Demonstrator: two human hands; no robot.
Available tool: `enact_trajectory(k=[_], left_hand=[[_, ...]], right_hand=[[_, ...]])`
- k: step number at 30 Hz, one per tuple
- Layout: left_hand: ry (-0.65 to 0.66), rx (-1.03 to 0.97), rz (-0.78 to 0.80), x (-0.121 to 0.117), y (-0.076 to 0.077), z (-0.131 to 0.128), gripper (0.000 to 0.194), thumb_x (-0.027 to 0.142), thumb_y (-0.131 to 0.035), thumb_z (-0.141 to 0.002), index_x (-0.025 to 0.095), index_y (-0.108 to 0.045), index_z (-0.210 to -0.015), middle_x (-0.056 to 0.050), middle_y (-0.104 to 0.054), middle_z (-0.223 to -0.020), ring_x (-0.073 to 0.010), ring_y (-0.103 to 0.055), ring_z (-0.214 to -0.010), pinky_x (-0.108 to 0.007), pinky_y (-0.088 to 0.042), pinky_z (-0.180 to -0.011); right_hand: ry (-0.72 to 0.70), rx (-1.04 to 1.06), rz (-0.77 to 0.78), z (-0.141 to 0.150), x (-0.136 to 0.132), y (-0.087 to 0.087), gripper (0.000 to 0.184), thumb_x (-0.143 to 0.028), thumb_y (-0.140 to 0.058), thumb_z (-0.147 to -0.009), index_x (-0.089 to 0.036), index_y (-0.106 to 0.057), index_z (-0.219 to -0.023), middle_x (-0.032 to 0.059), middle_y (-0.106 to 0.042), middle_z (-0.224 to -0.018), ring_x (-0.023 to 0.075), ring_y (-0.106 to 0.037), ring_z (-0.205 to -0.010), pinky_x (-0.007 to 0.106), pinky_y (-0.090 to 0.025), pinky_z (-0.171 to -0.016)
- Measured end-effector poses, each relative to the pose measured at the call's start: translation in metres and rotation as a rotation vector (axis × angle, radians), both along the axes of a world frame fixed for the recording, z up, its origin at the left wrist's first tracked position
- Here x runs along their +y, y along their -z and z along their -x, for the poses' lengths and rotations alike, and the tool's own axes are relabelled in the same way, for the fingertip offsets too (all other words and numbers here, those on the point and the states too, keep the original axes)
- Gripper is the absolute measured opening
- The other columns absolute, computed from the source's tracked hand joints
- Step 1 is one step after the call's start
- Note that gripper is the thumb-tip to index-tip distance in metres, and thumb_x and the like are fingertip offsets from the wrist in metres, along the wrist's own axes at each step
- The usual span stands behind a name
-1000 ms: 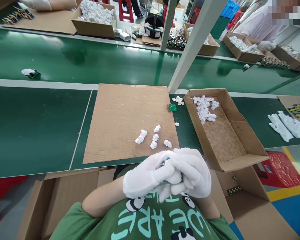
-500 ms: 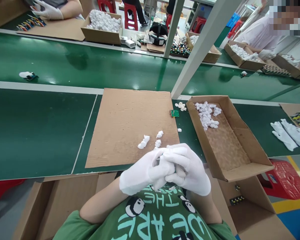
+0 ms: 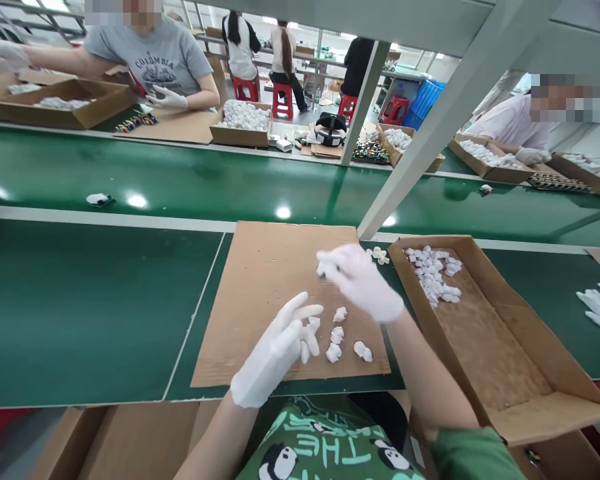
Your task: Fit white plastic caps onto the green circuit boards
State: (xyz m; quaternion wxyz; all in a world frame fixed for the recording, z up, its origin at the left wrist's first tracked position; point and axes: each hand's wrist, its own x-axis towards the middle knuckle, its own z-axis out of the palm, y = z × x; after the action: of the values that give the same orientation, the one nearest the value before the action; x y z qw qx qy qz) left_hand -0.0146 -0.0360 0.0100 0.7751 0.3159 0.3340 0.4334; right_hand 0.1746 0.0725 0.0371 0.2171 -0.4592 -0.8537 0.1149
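My left hand (image 3: 277, 350), in a white glove, is over the front of a cardboard sheet (image 3: 275, 267) with its fingers spread. A white crumpled piece (image 3: 311, 325) lies by its fingertips, partly covered by them. My right hand (image 3: 357, 280), also gloved, is above the right side of the sheet, blurred, its thumb and fingers pinched together. A small greyish thing (image 3: 321, 272) shows at those fingertips; its kind is unclear. Between and below the hands lie several small white pieces (image 3: 337, 335), with another white piece (image 3: 363, 351) to their right.
A cardboard box (image 3: 490, 347) with white pieces (image 3: 433, 273) stands at the right. Pale bits (image 3: 379, 255) lie beside it. Beyond runs a green belt (image 3: 205, 187) carrying a small item (image 3: 99, 199). A slanted post (image 3: 420, 127) rises behind the sheet. Co-workers sit across the belt.
My hands, clasped together before my chest, have parted and reached forward over the sheet. A white piece now lies at the sheet's front right. The view has tilted up.
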Motion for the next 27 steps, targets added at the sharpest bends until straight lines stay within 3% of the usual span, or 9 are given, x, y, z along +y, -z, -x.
enact_trajectory(k=[2,5,9,12,15,17,20,24,27], left_hand=[[-0.042,0.09,0.053,-0.004,0.001,0.001,0.066,0.056,-0.058,-0.09,0.026,-0.036,-0.144,-0.017,-0.051,-0.14,-0.0125,-0.059,-0.07,-0.028,-0.043,-0.061],[-0.038,0.286,0.04,-0.013,-0.004,0.0,0.063,0.053,-0.056,-0.092,0.025,-0.037,-0.145,-0.016,-0.055,-0.136,-0.014,-0.06,-0.074,-0.031,-0.046,-0.069],[-0.061,0.511,-0.025,-0.015,-0.011,-0.001,0.055,0.049,-0.052,-0.095,0.023,-0.041,-0.142,-0.013,-0.059,-0.132,-0.0151,-0.061,-0.078,-0.032,-0.048,-0.074],[0.051,0.777,-0.238,0.007,-0.012,-0.007,0.046,0.042,-0.047,-0.096,0.017,-0.049,-0.134,-0.014,-0.065,-0.124,-0.0175,-0.065,-0.079,-0.034,-0.052,-0.076],[0.217,1.155,-0.581,0.052,-0.008,-0.024,0.039,0.033,-0.048,-0.094,0.017,-0.057,-0.129,-0.013,-0.07,-0.115,-0.0224,-0.068,-0.083,-0.041,-0.052,-0.085],[0.24,1.22,-0.664,0.086,-0.002,-0.042,0.041,0.029,-0.056,-0.089,0.015,-0.06,-0.127,-0.015,-0.069,-0.119,-0.0303,-0.065,-0.105,-0.047,-0.046,-0.098],[0.294,1.281,-0.801,0.128,0.003,-0.077,0.047,0.026,-0.064,-0.086,0.014,-0.058,-0.131,-0.018,-0.061,-0.134,-0.0335,-0.055,-0.125,-0.047,-0.04,-0.108],[0.379,1.298,-0.994,0.148,0.003,-0.124,0.046,0.037,-0.056,-0.094,0.01,-0.056,-0.131,-0.012,-0.054,-0.137,-0.0272,-0.058,-0.12,-0.043,-0.043,-0.107],[0.41,1.321,-1.059,0.144,0.004,-0.145,0.044,0.042,-0.051,-0.098,0.009,-0.059,-0.126,-0.008,-0.056,-0.131,-0.0254,-0.061,-0.112,-0.043,-0.05,-0.099]], right_hand=[[0.144,-0.035,0.043,0.003,0.054,0.007,0.026,-0.032,-0.049,-0.097,-0.021,-0.072,-0.099,0.0079,-0.07,-0.093,0.0236,-0.059,-0.099,0.039,-0.043,-0.095],[0.331,-0.033,0.086,0.004,0.118,0.021,0.029,-0.028,-0.048,-0.096,-0.012,-0.07,-0.108,0.0179,-0.067,-0.109,0.0291,-0.056,-0.106,0.043,-0.042,-0.093],[0.383,-0.013,0.138,-0.009,0.138,0.025,0.026,-0.029,-0.055,-0.093,-0.013,-0.071,-0.104,0.0149,-0.07,-0.107,0.0277,-0.058,-0.106,0.039,-0.043,-0.094],[0.389,0.047,0.096,-0.031,0.096,0.018,0.037,-0.03,-0.048,-0.097,-0.011,-0.063,-0.124,0.0154,-0.064,-0.126,0.0262,-0.056,-0.116,0.037,-0.042,-0.1],[0.36,0.085,0.103,-0.054,0.013,0.017,0.04,-0.032,-0.044,-0.099,-0.017,-0.055,-0.134,0.0095,-0.068,-0.118,0.0214,-0.064,-0.102,0.036,-0.05,-0.093],[0.321,0.08,0.136,-0.066,-0.051,0.025,0.036,-0.034,-0.055,-0.094,-0.022,-0.062,-0.127,0.0058,-0.071,-0.108,0.0209,-0.067,-0.093,0.037,-0.054,-0.087],[0.269,0.113,0.148,-0.074,-0.123,0.051,0.042,-0.028,-0.068,-0.085,-0.02,-0.064,-0.126,0.0114,-0.07,-0.116,0.0276,-0.065,-0.106,0.045,-0.054,-0.09],[0.13,0.223,0.17,-0.071,-0.152,0.083,0.039,-0.009,-0.063,-0.082,-0.026,-0.07,-0.117,0.0081,-0.072,-0.117,0.0243,-0.066,-0.106,0.046,-0.054,-0.094],[0.142,0.348,0.167,-0.068,-0.151,0.087,0.032,-0.011,-0.053,-0.091,-0.025,-0.071,-0.113,0.0092,-0.073,-0.111,0.0216,-0.067,-0.1,0.044,-0.056,-0.092]])
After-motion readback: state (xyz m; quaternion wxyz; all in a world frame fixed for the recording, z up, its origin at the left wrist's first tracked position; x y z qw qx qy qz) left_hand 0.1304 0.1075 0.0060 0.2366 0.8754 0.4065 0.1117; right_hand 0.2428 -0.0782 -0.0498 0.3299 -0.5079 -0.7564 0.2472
